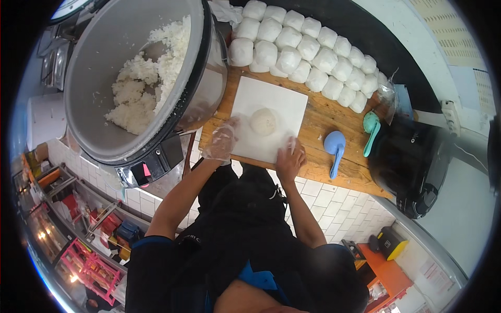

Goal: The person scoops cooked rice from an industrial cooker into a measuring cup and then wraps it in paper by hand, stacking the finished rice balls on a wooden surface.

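A round mound of cooked rice [263,121] sits near the middle of a stack of white square wrapping sheets [270,94] on a wooden table [313,156]. My left hand [223,139], in a clear plastic glove, rests at the sheets' left edge. At their lower right corner is my right hand [290,156], bare, its fingers at the edge; whether it grips a sheet cannot be told. To the left stands a large open rice cooker [129,23] partly filled with loose cooked rice [141,98]. Behind the sheets, many white wrapped rice portions [289,58] are piled in rows.
A blue rice scoop [334,144] and a green scoop [370,125] lie right of the sheets. Farther right stands a black appliance [407,164], with a power strip [450,113] behind it. A clear plastic bag [387,94] lies by the pile's right end.
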Tool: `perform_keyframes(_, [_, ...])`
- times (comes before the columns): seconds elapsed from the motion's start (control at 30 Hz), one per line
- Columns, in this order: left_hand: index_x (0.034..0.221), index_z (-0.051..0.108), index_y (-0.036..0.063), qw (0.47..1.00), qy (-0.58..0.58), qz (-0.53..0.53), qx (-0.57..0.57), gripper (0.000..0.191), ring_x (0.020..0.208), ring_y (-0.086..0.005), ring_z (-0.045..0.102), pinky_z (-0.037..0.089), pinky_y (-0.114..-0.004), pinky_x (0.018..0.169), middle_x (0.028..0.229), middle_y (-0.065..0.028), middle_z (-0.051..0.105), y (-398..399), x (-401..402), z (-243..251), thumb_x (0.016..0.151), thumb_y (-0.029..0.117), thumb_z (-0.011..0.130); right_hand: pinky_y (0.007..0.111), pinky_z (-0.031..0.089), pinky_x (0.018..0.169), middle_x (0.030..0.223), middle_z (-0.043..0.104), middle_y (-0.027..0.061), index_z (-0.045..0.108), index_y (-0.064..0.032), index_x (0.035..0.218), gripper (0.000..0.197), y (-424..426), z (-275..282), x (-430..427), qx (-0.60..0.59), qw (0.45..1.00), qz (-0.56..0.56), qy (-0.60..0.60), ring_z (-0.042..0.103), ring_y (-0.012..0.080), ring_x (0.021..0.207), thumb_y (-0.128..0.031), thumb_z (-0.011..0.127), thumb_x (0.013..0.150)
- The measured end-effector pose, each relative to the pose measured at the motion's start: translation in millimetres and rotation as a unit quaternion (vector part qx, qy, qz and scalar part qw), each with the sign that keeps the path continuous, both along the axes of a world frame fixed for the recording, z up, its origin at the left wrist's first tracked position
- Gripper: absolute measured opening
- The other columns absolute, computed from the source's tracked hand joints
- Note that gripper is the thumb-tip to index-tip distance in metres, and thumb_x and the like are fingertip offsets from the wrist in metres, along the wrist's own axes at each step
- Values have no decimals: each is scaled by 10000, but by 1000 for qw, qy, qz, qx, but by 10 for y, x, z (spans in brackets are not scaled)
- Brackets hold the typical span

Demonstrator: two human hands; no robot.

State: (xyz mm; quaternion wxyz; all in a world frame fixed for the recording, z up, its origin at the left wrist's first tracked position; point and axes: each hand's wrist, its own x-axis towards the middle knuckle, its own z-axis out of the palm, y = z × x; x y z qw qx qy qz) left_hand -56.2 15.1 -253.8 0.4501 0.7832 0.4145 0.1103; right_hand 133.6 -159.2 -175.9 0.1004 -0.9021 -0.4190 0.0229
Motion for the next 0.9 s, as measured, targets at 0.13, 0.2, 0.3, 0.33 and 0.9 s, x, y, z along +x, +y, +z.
perform_keyframes(0.13, [1431,504,54,955,-152,80,-243,453,1134,-151,591,509,-278,913,1399,-76,562,84,167,532,979,80,504,524,313,1065,1421,513,85,704,-167,1277,373,-72,57,66,94,995,40,9,444,355,1262,-233,690,910])
perform_keyframes(0.2, [1420,518,51,979,-138,32,-144,438,1115,-153,601,520,-273,879,1394,-71,571,76,82,519,984,67,491,522,330,1053,1387,542,81,746,-150,1177,300,43,132,11,88,996,-19,-1,460,361,1243,-218,720,887])
perform_keyframes(0.3, [1420,520,53,995,-85,-17,-52,438,1135,-183,595,515,-297,913,1399,-76,564,129,67,520,988,124,516,490,396,1002,1323,598,64,796,-128,1006,186,94,230,59,116,992,-50,-4,519,344,1178,-191,780,832])
perform_keyframes(0.33, [1420,521,54,997,-68,-33,-19,440,1141,-193,593,513,-305,925,1400,-77,562,139,84,547,990,143,524,459,445,962,1292,624,52,804,-122,935,146,97,245,82,147,989,-22,5,561,321,1132,-178,809,800])
perform_keyframes(0.9, [1260,623,71,930,56,-267,246,501,1233,-341,537,370,-498,1115,1236,-133,635,-367,414,958,903,417,684,375,520,883,1150,690,40,645,-103,956,274,333,475,347,60,953,-88,284,643,265,1086,-10,794,746])
